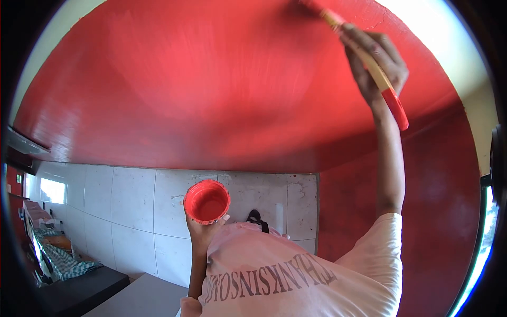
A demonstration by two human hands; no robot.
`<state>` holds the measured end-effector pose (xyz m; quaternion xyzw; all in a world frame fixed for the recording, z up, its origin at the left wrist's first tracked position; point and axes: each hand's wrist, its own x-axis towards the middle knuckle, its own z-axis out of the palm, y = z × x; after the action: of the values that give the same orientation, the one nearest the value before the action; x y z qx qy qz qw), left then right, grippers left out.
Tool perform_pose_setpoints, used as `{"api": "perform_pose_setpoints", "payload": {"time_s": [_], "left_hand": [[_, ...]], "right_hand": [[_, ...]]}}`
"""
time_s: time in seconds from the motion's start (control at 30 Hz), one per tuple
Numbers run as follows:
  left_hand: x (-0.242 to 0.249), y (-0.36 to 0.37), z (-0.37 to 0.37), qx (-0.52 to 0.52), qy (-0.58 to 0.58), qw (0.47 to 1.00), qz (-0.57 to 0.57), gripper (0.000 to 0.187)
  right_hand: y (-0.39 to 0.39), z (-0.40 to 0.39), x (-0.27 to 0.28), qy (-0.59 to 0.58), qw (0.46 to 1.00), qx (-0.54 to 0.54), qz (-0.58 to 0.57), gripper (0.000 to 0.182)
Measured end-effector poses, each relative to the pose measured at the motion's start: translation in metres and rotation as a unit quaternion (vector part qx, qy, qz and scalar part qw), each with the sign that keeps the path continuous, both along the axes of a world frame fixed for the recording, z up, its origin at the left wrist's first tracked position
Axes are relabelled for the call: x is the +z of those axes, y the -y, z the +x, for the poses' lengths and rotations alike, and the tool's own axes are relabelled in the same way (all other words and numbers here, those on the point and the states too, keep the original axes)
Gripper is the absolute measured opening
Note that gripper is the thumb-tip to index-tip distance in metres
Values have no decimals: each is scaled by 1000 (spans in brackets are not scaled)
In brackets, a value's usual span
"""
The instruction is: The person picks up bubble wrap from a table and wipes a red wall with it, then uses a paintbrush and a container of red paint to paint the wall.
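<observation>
My right hand (377, 61) is raised at the upper right, its fingers wrapped round a paintbrush (376, 71) with a wooden handle and a red end. The dark bristles, blurred, are at the red wall (211, 95) near the top of the view. Below, my left hand (203, 230) holds a tub of red paint (207, 202) upright at waist height. Red paint coats the tub's inside and rim. Most of the left hand's fingers are hidden by the tub.
White floor tiles (132, 198) run along the wall's foot. A second, darker red wall (354, 201) meets it at the right. At the lower left stand a dark flat-topped piece (84, 293), a grey surface (145, 298) and a checked cloth (68, 261).
</observation>
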<state>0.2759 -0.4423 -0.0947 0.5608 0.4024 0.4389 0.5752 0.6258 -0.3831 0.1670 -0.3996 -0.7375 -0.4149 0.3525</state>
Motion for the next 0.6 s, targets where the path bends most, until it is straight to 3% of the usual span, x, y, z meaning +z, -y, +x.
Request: {"api": "perform_pose_setpoints", "payload": {"time_s": [0.07, 0.1, 0.13, 0.23, 0.33, 0.43, 0.53, 0.57, 0.6], "left_hand": [[-6, 0, 1, 7, 6, 1000, 0, 79], [-7, 0, 2, 9, 4, 1000, 21, 80], [-7, -2, 3, 13, 2, 999, 42, 80], [-6, -1, 8, 40, 17, 997, 68, 75], [-12, -1, 8, 29, 21, 998, 45, 80], [-11, -6, 4, 16, 9, 997, 77, 85], [-4, -13, 3, -5, 23, 993, 117, 86], [-2, -17, 2, -17, 32, 991, 126, 87], [-5, -20, 1, -25, 30, 990, 138, 87]], "right_hand": [[-1, 5, -1, -7, 996, 33, 86, 41], [0, 14, -24, 27, 996, -1, 86, 41], [8, 12, -46, 66, 996, -62, 23, 39], [14, 38, -182, 61, 989, -85, -101, 38], [43, 38, -283, 70, 933, -132, -326, 42], [42, 29, -288, -17, 922, -67, -381, 45], [23, 36, -216, -197, 876, 22, -441, 43], [18, 25, -165, -91, 941, -25, -325, 39], [18, 19, -119, 45, 967, -105, -229, 38]]}}
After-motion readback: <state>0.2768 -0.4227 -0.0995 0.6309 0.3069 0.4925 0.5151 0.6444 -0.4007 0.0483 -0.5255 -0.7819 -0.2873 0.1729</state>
